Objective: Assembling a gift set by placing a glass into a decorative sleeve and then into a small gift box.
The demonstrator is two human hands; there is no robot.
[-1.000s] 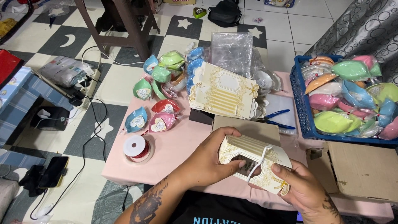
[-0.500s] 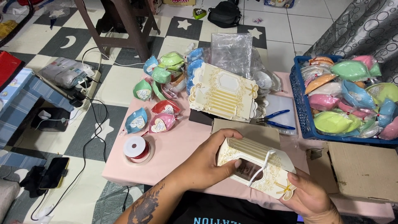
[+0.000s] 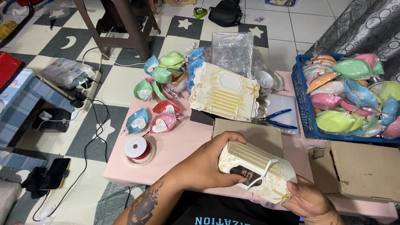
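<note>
Head view: since a second ago the cream gift box (image 3: 257, 173) has tipped further toward five o'clock, its white ribbon handle now on top. The left hand (image 3: 208, 166) wraps its near end; the right hand (image 3: 306, 200) pinches the far corner, fingers (image 3: 291, 189) seemingly closed. It hangs just above the pink surface (image 3: 183, 146).

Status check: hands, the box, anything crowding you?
Left hand and right hand both gripping cream gift box. White cord looped across it. Brown cardboard directly behind; nothing blocking.

two cream gift boxes (image 3: 258, 173), one ribbon spool (image 3: 136, 147), one blue basket (image 3: 301, 104)
</note>
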